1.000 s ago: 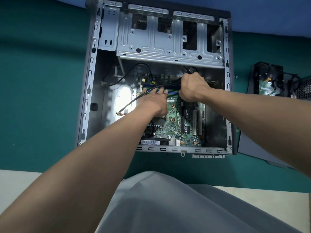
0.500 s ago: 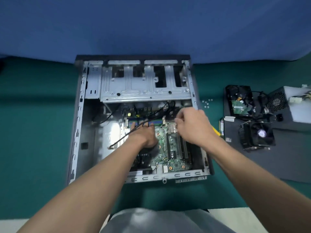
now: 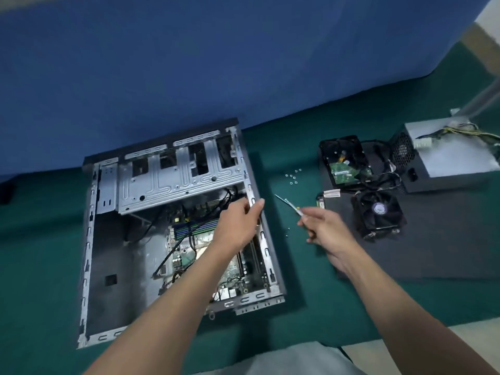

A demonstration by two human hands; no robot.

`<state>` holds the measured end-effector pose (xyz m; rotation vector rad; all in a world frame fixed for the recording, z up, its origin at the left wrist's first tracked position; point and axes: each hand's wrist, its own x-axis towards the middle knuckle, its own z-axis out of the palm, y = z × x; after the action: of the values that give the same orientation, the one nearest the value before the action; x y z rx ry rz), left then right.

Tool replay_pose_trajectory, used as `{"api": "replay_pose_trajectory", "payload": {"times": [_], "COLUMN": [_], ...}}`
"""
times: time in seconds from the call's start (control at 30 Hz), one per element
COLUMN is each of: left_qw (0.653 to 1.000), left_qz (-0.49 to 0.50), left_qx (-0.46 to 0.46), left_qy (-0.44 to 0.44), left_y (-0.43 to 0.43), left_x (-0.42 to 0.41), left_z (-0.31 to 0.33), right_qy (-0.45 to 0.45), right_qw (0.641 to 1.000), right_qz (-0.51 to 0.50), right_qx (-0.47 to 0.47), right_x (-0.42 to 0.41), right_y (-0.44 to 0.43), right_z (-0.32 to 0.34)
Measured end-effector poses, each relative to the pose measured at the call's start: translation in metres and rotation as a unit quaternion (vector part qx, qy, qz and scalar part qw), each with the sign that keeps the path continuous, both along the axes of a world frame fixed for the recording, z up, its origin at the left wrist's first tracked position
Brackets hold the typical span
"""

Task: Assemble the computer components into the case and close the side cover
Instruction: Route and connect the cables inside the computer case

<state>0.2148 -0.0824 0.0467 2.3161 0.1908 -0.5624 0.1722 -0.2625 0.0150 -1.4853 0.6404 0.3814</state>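
Note:
The open grey computer case [image 3: 89, 239] lies flat on the green table, with the motherboard [image 3: 189, 234] and black cables inside it. My left hand [image 3: 238, 223] reaches over the case's right side, fingers fairly straight, thumb by the right rail, holding nothing that I can see. To the right of the case, my right hand [image 3: 327, 231] grips the handle of a screwdriver [image 3: 286, 203], whose shaft points up and left over the table.
A dark mat [image 3: 446, 239] at the right carries a hard drive [image 3: 343, 163], a black cooler fan [image 3: 378, 215] and a grey power supply [image 3: 454, 158] with loose wires. Several small screws [image 3: 293, 175] lie on the green cloth between case and mat. A blue wall stands behind.
My right hand has left the case, moved right and taken hold of the screwdriver. My left hand has shifted from the motherboard to the case's right edge. The view has swung to the right.

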Motion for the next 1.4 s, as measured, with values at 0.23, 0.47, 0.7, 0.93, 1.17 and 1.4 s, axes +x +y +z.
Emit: {"api": "replay_pose_trajectory", "payload": {"times": [0.23, 0.47, 0.7, 0.93, 1.17, 1.4], "left_qw": [0.996, 0.993, 0.990, 0.993, 0.954, 0.882], "left_qz": [0.082, 0.111, 0.127, 0.109, 0.200, 0.281], "left_qx": [-0.031, -0.028, -0.033, 0.039, -0.133, -0.353], "left_qy": [-0.002, 0.034, 0.042, 0.032, -0.181, -0.137], "left_y": [-0.011, -0.013, -0.014, -0.015, -0.023, 0.014], "left_x": [-0.007, -0.005, -0.005, -0.007, -0.007, -0.015], "left_z": [0.001, 0.005, 0.007, 0.013, 0.052, 0.067], "right_qy": [0.036, 0.053, 0.058, 0.071, -0.115, -0.145], "right_qw": [0.958, 0.892, 0.846, 0.907, 0.990, 0.962], "right_qz": [0.199, 0.218, 0.291, 0.190, -0.057, -0.059], "right_qx": [-0.201, -0.392, -0.443, -0.368, 0.059, 0.224], "right_x": [0.006, 0.020, 0.029, 0.031, 0.049, 0.049], "right_y": [0.002, 0.013, 0.028, 0.025, 0.038, 0.091], "right_z": [-0.059, -0.069, -0.059, -0.051, 0.038, 0.091]}}
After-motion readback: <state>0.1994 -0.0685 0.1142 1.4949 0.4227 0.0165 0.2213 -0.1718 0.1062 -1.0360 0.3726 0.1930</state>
